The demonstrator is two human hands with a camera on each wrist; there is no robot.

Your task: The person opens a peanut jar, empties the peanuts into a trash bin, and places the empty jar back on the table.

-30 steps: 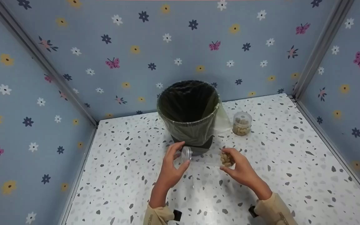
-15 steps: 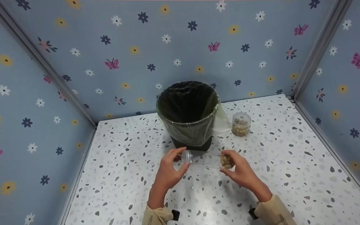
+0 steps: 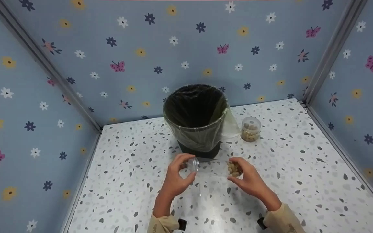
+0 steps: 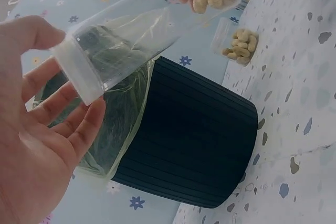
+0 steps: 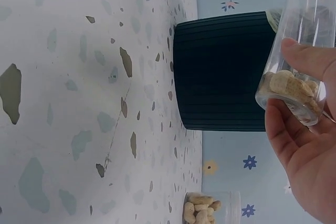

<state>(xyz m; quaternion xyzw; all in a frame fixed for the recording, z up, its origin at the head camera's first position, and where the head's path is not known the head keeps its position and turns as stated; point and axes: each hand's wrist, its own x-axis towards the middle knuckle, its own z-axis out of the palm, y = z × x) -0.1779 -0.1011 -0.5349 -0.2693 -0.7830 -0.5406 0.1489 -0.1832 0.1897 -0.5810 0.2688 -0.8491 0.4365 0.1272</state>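
A long, clear plastic jar [image 3: 213,167] lies sideways between my two hands in front of the bin. My left hand [image 3: 173,183] grips its lid [image 4: 79,69] between thumb and fingers at the left end. At the other end, my right hand [image 3: 253,181] holds the base, thumb on one side and fingers on the other. Tan, peanut-like nuts [image 5: 291,88] are gathered in that base end, partly hidden by the right fingers in the head view. The rest of the jar is see-through, with the bin visible behind it in the left wrist view.
Just behind the jar stands a dark ribbed bin [image 3: 199,150], lined with a pale translucent bag [image 3: 202,137] folded over its rim. A second, shorter clear jar [image 3: 250,129] of similar nuts stands upright to its right. Flower-patterned panels [image 3: 186,42] enclose the speckled white tabletop [image 3: 125,174].
Both hands have lowered the jar slightly toward me. The lid shows more edge-on than a second ago. The bin and the second jar stay in place.
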